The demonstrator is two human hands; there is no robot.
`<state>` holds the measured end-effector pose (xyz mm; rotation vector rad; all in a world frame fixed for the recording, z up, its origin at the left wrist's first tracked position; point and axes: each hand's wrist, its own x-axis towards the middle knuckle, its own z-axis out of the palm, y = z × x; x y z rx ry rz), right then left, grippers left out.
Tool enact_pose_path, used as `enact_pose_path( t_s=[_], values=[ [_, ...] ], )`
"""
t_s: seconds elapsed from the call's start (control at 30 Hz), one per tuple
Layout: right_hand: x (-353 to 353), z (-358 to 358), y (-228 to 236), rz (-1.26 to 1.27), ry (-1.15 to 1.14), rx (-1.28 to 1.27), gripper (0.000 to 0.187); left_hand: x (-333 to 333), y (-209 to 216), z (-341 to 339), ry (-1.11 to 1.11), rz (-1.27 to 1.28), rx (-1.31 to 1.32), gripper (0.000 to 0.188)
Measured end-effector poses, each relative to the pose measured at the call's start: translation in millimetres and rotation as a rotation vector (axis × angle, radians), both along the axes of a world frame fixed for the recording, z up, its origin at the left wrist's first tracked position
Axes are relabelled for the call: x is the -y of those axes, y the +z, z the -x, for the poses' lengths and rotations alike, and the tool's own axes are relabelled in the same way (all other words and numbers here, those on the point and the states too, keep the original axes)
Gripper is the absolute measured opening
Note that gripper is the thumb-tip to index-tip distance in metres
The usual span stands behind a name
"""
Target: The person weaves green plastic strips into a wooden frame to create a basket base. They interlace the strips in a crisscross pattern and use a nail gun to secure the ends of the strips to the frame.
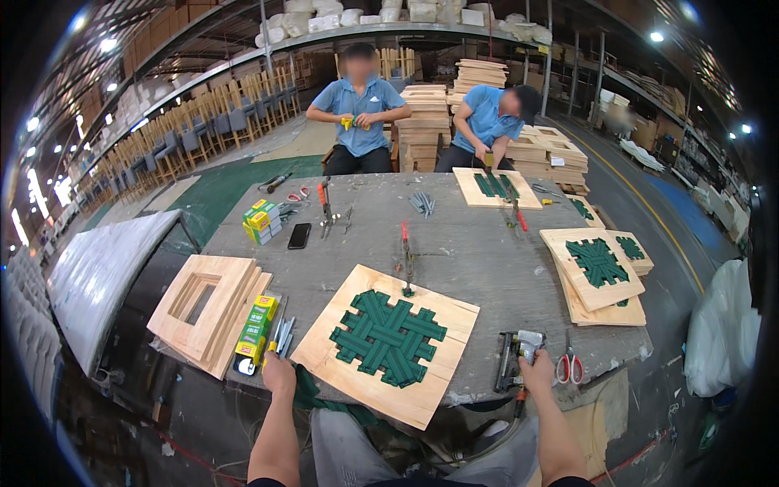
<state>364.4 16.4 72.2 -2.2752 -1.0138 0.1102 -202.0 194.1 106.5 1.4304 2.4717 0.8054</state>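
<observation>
In front of me lies a square wooden panel [450, 316] with green webbing straps [388, 337] woven across its middle. My right hand [536, 370] grips a pneumatic staple gun [531, 342] at the table's near edge, right of the panel. Left of the panel, my left hand [279, 376] is closed on a small yellow-handled tool [272, 347], mostly hidden by the fingers. Beside that hand a loose green strap [307, 388] hangs over the edge. Next to it are a green and yellow box [257, 329] and loose staple strips [284, 334].
Wooden frames [185, 312] are stacked at left, webbed panels [600, 264] at right. Red-handled scissors [570, 368] lie beside the staple gun. A clamp [406, 264] stands beyond the panel; a phone [299, 236] lies farther left. Two people in blue shirts [357, 109] sit across the table [357, 243].
</observation>
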Motion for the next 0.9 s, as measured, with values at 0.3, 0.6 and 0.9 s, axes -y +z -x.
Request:
enact_pose_path(
  t_s=[0.3, 0.6, 0.9],
  values=[
    [-10, -51, 27, 0.141, -0.155, 0.260, 0.043, 49, 0, -30, -0.204, 0.000, 1.158, 0.030],
    [-86, -1, 59, -0.090, 0.209, 0.210, 0.034, -9, 8, -70, -0.542, -0.047, 0.941, 0.025],
    [-266, 98, 95, -0.078, 0.585, -0.011, 0.033, -82, -48, -83, -0.918, -0.318, -0.235, 0.020]
  ],
)
